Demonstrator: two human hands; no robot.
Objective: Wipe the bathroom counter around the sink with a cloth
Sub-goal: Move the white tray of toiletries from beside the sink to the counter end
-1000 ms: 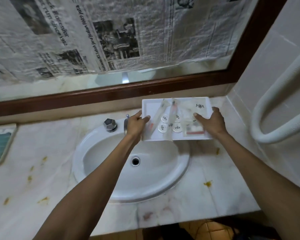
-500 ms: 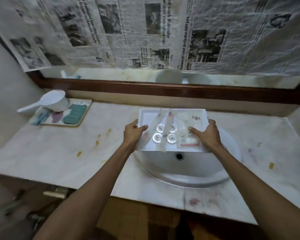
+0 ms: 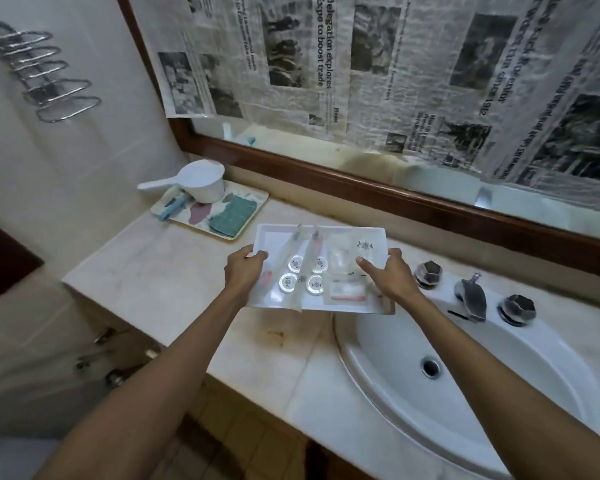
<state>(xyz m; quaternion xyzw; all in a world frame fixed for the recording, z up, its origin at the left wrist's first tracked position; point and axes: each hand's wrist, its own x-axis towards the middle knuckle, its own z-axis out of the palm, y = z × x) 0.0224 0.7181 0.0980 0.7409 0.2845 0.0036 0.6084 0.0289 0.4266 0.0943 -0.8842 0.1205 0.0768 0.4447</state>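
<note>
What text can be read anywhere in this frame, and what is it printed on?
"delegation explores Expo to boost trade": headline, turned sideways, on the newspaper covering the mirror.
"Home": small, same newspaper.
"since 1912": headline end, further right on it.
Body print, and the crests on items in the tray: too small to read.

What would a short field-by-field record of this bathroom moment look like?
place: marble counter with a white sink
white tray: carries four round tubs and wrapped toiletries
left hand: grips the tray's left end
right hand: grips its right end
far corner: patterned tray with a white scoop and a teal cloth
counter state: yellowish stain beside the sink
wiping: not yet begun
</note>
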